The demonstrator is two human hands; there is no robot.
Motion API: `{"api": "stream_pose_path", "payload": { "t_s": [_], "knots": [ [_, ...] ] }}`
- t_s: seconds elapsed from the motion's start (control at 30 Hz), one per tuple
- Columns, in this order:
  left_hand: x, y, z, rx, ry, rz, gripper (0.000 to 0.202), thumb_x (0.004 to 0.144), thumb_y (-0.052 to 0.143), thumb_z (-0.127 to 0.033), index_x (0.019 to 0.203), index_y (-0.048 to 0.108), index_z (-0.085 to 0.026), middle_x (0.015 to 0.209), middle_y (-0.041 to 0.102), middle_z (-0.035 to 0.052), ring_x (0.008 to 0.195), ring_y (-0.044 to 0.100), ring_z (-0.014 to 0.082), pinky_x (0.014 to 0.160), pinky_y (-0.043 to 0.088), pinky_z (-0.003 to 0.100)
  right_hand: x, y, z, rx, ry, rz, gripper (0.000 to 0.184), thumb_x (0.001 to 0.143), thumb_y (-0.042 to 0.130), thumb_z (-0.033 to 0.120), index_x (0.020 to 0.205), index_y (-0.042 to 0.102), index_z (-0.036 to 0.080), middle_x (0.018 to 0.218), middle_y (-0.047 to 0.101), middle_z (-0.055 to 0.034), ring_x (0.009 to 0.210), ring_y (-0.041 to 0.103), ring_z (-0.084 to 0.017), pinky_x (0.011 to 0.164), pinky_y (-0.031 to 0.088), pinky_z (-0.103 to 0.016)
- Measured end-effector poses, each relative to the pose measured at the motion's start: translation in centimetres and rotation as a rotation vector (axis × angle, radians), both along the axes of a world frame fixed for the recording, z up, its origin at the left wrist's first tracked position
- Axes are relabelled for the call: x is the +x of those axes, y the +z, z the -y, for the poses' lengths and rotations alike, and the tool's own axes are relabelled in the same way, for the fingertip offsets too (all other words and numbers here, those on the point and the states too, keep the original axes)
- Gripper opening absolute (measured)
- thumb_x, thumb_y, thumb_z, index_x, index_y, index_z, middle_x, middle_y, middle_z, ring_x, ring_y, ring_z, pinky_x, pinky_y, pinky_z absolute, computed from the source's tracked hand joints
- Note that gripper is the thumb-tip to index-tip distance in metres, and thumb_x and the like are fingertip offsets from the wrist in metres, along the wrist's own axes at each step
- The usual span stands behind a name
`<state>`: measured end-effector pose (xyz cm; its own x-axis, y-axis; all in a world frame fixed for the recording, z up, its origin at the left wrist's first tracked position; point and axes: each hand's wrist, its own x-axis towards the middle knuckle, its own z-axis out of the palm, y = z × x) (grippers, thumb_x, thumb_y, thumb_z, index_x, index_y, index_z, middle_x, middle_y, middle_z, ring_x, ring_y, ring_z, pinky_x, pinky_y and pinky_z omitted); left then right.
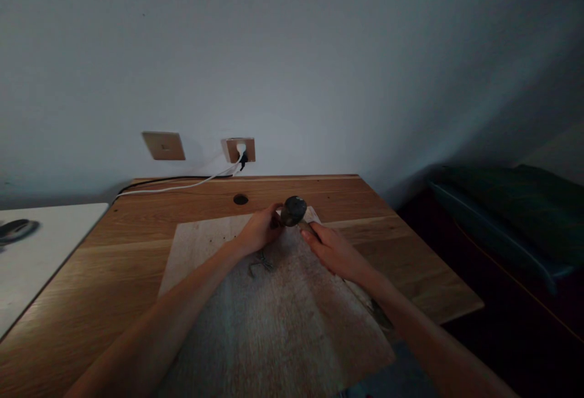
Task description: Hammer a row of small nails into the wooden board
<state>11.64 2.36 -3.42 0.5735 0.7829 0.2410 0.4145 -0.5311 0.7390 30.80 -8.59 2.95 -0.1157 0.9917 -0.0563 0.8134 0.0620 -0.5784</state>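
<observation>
A pale wooden board (274,319) lies on a wooden desk (114,264). At the board's far edge, my right hand (335,253) is closed around the handle of a hammer with a dark head (293,210). The head sits just above the board. My left hand (258,232) is right beside the hammer head, on its left, with its fingertips pinched together; what they hold is too small to make out. A few small metal pieces (261,263), possibly nails, lie on the board just below my left wrist.
A white cable (182,186) runs from a wall socket (238,150) along the desk's back edge, near a round cable hole (240,199). A white table (41,252) with a dark object (16,229) adjoins on the left. Dark furniture (511,215) stands to the right.
</observation>
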Motion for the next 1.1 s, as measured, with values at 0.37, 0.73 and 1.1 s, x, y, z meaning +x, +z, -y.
{"api": "stream_pose_path", "payload": {
  "t_s": [0.37, 0.73, 1.1],
  "knots": [
    [-6.9, 4.3, 4.1, 0.541, -0.393, -0.480, 0.029, 0.091, 0.056, -0.007, 0.114, 0.067, -0.021, 0.107, 0.074, 0.0047, 0.103, 0.070, 0.0216, 0.094, 0.052, 0.034, 2.1, -2.2, 4.4, -0.087, 0.003, -0.007, 0.027, 0.102, 0.042, 0.040, 0.091, 0.058, 0.022, 0.088, 0.071, -0.0080, 0.085, 0.067, -0.024, 0.073, 0.042, -0.032],
    [-6.7, 3.8, 6.0, 0.873, -0.409, -0.596, 0.016, 0.096, 0.055, -0.006, 0.095, 0.066, -0.018, 0.090, 0.072, 0.0034, 0.089, 0.069, 0.0209, 0.085, 0.053, 0.032, 2.4, -3.6, 4.6, -0.129, -0.063, -0.160, 0.031, 0.103, 0.041, 0.046, 0.083, 0.052, 0.024, 0.059, 0.054, 0.0031, 0.056, 0.056, -0.016, 0.057, 0.039, -0.027],
    [-4.9, 2.5, 2.0, 0.240, -0.101, -0.243, 0.024, 0.087, 0.060, -0.012, 0.105, 0.072, -0.022, 0.094, 0.077, 0.0015, 0.084, 0.072, 0.0184, 0.078, 0.055, 0.028, 2.1, -2.9, 4.8, -0.207, -0.094, -0.278, 0.033, 0.100, 0.041, 0.052, 0.082, 0.049, 0.025, 0.052, 0.045, 0.0076, 0.039, 0.041, -0.011, 0.043, 0.030, -0.024]
  ]
}}
